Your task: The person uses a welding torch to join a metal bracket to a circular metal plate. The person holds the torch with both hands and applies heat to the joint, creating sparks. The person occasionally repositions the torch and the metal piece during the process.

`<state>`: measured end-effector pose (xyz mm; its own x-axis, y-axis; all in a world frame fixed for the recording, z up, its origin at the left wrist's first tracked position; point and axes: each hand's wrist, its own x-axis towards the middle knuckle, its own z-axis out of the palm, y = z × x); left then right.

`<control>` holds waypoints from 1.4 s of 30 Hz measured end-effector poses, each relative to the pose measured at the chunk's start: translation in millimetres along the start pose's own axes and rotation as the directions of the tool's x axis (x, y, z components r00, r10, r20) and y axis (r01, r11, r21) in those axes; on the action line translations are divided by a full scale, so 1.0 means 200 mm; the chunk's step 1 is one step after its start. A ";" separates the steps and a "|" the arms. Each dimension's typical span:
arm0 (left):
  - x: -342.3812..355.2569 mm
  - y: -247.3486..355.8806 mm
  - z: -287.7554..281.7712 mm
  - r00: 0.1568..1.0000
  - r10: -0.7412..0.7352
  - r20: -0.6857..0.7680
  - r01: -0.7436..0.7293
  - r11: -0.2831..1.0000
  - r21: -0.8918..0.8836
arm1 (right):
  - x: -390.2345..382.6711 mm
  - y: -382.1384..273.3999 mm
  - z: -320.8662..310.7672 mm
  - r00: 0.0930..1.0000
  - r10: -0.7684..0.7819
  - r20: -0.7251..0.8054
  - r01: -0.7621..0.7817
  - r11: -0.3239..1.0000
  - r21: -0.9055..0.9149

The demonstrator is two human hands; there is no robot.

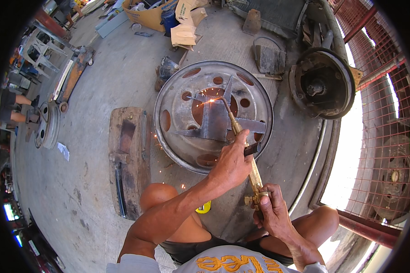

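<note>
My left hand is closed round the brass cutting torch, a short dark bar-like piece at its fingers. My right hand grips the torch's lower body by the valve knobs. The angled tip is on a cross-shaped grey steel plate, throwing sparks near its upper edge. The plate lies over a large steel wheel rim with oval and round holes, on the concrete floor. A yellow object is partly hidden below my left forearm.
A worn metal slab lies left of the rim, a drum-like hub upper right. Cardboard, a blue container and scrap are behind. Red mesh fencing lines the right. Another person's legs show far left beside another rim.
</note>
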<state>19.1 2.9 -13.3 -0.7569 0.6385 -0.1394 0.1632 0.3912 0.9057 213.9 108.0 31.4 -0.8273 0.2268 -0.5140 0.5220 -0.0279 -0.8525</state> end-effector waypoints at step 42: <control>0.00 -0.01 0.00 1.000 -0.004 -0.004 0.004 1.000 -0.005 | 0.01 0.01 0.01 1.000 0.017 0.004 -0.018 0.999 0.051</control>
<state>18.8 2.0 -15.4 -0.7599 0.6344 -0.1418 0.1571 0.3909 0.9069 213.4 106.9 29.5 -0.8190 0.2222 -0.5290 0.5251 -0.0815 -0.8471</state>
